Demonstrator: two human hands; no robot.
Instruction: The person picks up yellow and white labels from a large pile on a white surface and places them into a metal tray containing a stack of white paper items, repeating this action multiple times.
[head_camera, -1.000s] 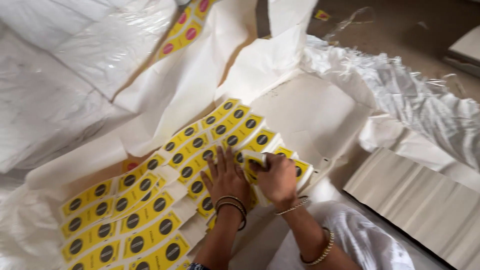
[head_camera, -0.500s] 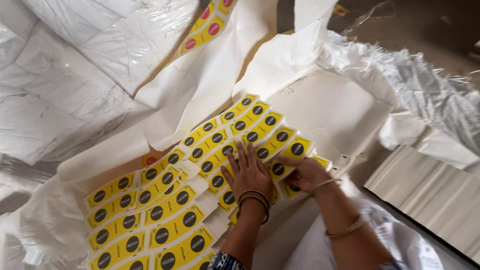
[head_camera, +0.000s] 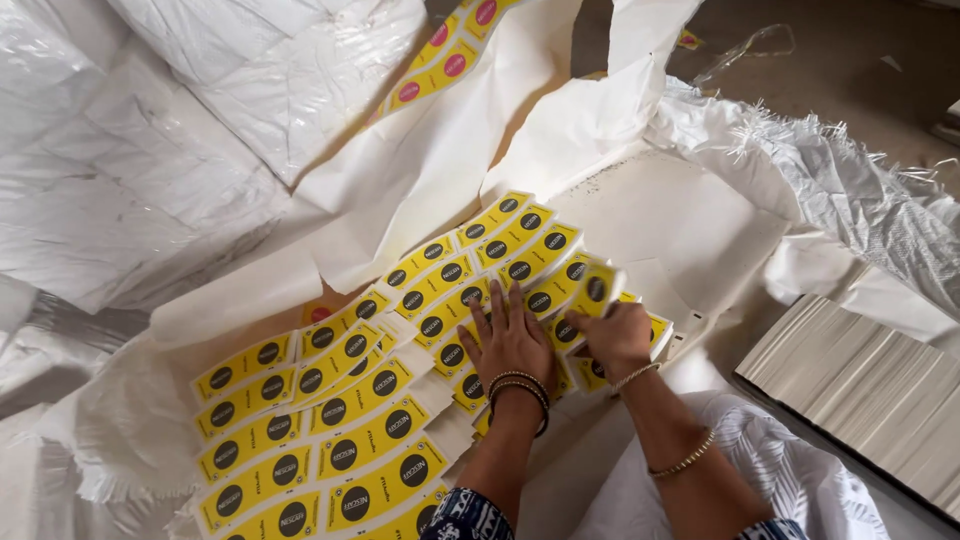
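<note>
A fan of yellow label strips with black round marks (head_camera: 370, 400) lies on white paper sheets (head_camera: 660, 215). My left hand (head_camera: 510, 340) lies flat on the strips with its fingers spread, bangles at the wrist. Just right of it, my right hand (head_camera: 618, 335) pinches one yellow strip (head_camera: 598, 288) and lifts its end off the pile.
White woven sacks (head_camera: 190, 120) surround the pile at left and top. More yellow strips with pink marks (head_camera: 445, 55) lie at the top. A stack of white sheets (head_camera: 860, 385) stands at the right. A frayed sack edge (head_camera: 800, 150) lies at upper right.
My right hand has closed on one strip and raised its end. The left hand stays pressed on the pile. The view has shifted slightly.
</note>
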